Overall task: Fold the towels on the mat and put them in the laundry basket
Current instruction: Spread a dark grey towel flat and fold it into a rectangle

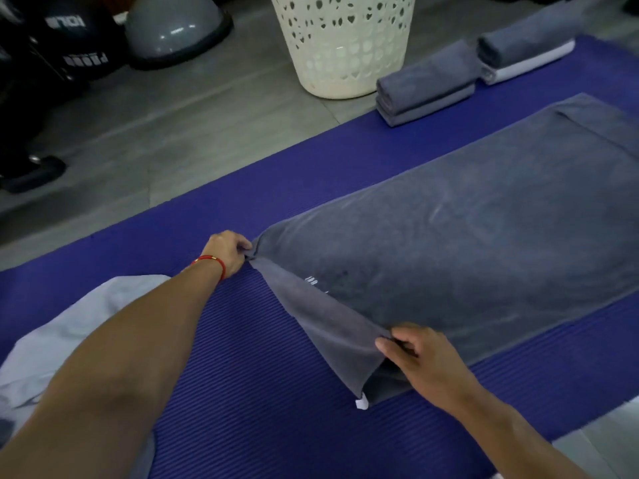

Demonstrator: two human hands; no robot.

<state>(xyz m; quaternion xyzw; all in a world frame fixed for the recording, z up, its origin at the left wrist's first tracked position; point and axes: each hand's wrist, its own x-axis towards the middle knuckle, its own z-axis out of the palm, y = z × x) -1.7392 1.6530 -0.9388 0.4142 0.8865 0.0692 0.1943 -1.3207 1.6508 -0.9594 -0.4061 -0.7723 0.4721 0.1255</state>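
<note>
A long grey towel (pixel 466 236) lies spread along the blue ribbed mat (pixel 259 375). My left hand (pixel 226 252) pinches its far near-end corner, and my right hand (pixel 422 361) pinches the near corner, lifting that end slightly off the mat. A small white tag hangs below the lifted edge. Two folded grey towels (pixel 425 89) are stacked on the mat's far edge, with another folded stack (pixel 529 51) behind them. The cream perforated laundry basket (pixel 340 46) stands on the floor just past the mat.
A pale blue cloth (pixel 69 333) lies crumpled on the mat under my left forearm. A grey half-dome balance trainer (pixel 176 29) and black gym gear (pixel 52 46) sit on the grey tiled floor at the back left.
</note>
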